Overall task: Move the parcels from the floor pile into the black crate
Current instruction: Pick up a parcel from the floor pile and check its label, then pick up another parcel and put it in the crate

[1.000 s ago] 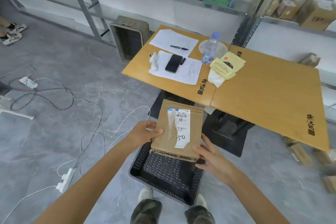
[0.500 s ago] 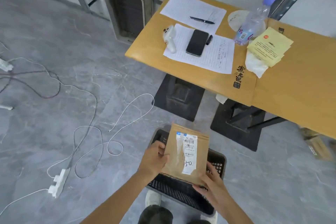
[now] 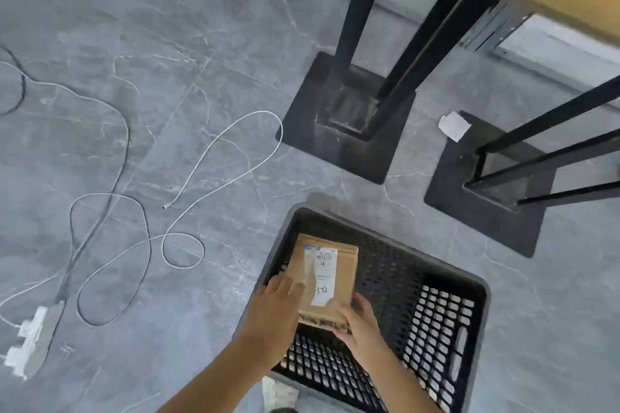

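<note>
Past the loose cable on the left, the left hand holds the left edge of the parcel and the right hand clamps its near right corner, low inside the left half of the black crate, where an early release could, I think, tip it against the wall.

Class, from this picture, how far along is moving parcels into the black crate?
Done: nothing yet; the black crate elsewhere shows only bare mesh. In hand: the left hand and right hand hold a brown parcel inside the crate's left side, not yet released. Left: let go; the floor pile is out of view.
</note>
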Demonstrator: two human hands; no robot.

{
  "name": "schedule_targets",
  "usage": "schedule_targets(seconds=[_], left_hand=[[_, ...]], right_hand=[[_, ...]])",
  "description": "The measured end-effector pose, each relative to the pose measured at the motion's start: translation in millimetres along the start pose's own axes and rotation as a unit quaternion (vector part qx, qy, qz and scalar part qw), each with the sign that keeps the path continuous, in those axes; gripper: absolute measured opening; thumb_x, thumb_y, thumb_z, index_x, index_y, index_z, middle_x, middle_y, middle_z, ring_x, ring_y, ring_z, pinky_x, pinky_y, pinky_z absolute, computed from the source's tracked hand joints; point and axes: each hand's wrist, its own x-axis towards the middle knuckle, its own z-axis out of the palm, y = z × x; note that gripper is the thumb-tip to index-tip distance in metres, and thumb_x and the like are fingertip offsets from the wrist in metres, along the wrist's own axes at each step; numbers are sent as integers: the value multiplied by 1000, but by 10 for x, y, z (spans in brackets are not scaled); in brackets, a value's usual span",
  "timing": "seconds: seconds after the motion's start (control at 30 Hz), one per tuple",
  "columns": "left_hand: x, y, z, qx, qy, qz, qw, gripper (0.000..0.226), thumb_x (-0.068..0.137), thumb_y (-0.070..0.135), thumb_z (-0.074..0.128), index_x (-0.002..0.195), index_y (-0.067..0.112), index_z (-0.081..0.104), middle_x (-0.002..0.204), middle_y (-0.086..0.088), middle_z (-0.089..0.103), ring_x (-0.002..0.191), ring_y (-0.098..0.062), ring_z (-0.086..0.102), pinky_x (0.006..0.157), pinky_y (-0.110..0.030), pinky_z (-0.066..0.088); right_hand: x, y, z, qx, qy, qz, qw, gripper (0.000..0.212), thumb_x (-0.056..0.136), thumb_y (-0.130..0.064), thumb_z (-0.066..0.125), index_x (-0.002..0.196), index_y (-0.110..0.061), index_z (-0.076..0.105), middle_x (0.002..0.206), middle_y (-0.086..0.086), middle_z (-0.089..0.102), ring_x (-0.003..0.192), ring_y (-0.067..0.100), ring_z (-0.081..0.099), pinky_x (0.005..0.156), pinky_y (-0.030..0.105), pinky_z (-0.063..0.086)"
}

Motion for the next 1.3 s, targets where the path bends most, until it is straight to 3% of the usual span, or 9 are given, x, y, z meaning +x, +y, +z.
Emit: schedule_targets(seconds=[0.17,0.3,0.43,0.57,0.7,0.87,1.0,1.17,1.3], left_hand=[[157,-309,350,-43,-11,0,999,39,96,18,41,134,27,40,132,7,48,120,-12,44,99,-27,40],[75,-465,556,-67,-19,10,998,30,96,20,38,123,29,46,114,10,54,109,-9,47,88,-23,37],[-4,-468,583,-75,-34,8,997,26,97,19,36,118,28,49,109,8,53,103,-11,47,84,-22,36],[-27,-368,381,-75,-36,10,996,28,96,19,37,121,27,49,112,8,54,102,-11,47,82,-20,34],[21,-250,-126,-61,11,-2,998,29,96,20,40,123,26,49,118,5,55,104,-13,50,86,-23,39],[-7,26,-949,10,68,-1,998,32,95,20,41,127,23,46,119,1,56,108,-16,50,91,-29,41],[-164,373,-1694,43,100,15,994,32,94,17,38,125,22,46,120,0,55,114,-20,46,92,-32,37],[-669,925,-2592,41,160,36,986,33,95,18,38,126,22,47,124,0,55,118,-19,45,95,-31,38],[-1216,1444,-3259,44,219,76,972,33,96,21,39,128,24,46,125,3,55,119,-16,46,94,-29,41]], right_hand=[[1006,162,468,64,81,-23,994,49,89,18,45,134,-3,42,133,19,51,120,40,52,96,55,46],[1436,332,636,-37,127,-33,991,49,91,13,39,135,-8,37,138,16,48,122,35,50,104,47,43],[1357,178,584,-300,20,65,951,84,93,4,46,153,-28,-5,161,2,1,145,27,17,112,38,26],[1144,-130,523,-211,-77,82,971,82,94,8,40,152,-31,-1,161,2,0,147,28,14,112,38,27],[714,-542,686,-258,-140,20,956,71,95,5,38,151,-34,17,159,3,14,144,27,21,113,45,30],[-184,-1145,667,-392,-141,-111,902,53,95,-2,43,144,-21,34,152,9,30,135,23,36,96,27,39],[-1116,-1693,552,-462,-117,-212,853,42,97,-8,39,136,-20,45,139,11,47,110,18,51,87,23,40],[-2594,-2355,351,-467,-92,-341,811,34,97,-9,40,128,-15,54,128,9,58,117,24,55,98,30,42],[-3882,-2745,34,-458,-60,-439,771,34,100,-11,35,129,-15,53,125,12,61,112,29,59,95,39,46]])
